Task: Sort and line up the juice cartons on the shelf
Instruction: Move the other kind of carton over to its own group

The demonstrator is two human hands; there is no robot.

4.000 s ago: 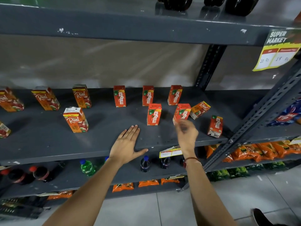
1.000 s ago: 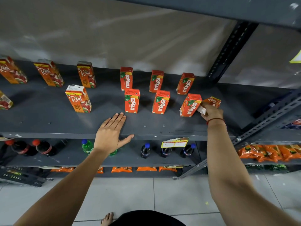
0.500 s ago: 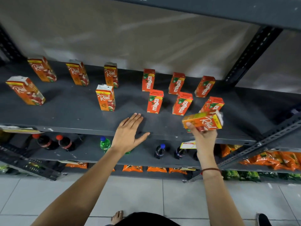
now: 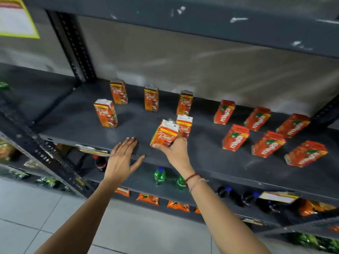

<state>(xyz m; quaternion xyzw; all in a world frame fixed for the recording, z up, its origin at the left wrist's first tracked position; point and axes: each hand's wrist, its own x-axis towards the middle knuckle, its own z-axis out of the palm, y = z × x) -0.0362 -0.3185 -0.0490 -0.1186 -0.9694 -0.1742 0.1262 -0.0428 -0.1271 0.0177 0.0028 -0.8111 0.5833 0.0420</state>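
My right hand [image 4: 174,151] grips an orange Real carton [image 4: 164,134], tilted, just above the grey shelf [image 4: 201,162] and directly in front of another upright Real carton [image 4: 185,123]. Three Real cartons stand in a back row [image 4: 151,98], and one more stands front left [image 4: 106,113]. To the right, several red Maaza cartons [image 4: 235,137] stand in two rows of three. My left hand [image 4: 122,158] lies flat and open on the shelf's front edge, left of the held carton.
An upright steel post [image 4: 73,46] bounds the shelf at back left. A lower shelf holds green bottles [image 4: 159,176], dark bottles [image 4: 225,192] and a price tag [image 4: 278,197]. Orange snack packets [image 4: 147,198] lie lower still. Tiled floor lies below.
My right hand picked up the fallen Real carton at the right end and carried it left across the Maaza cartons to the Real group. The view swung left. My left hand stayed flat.
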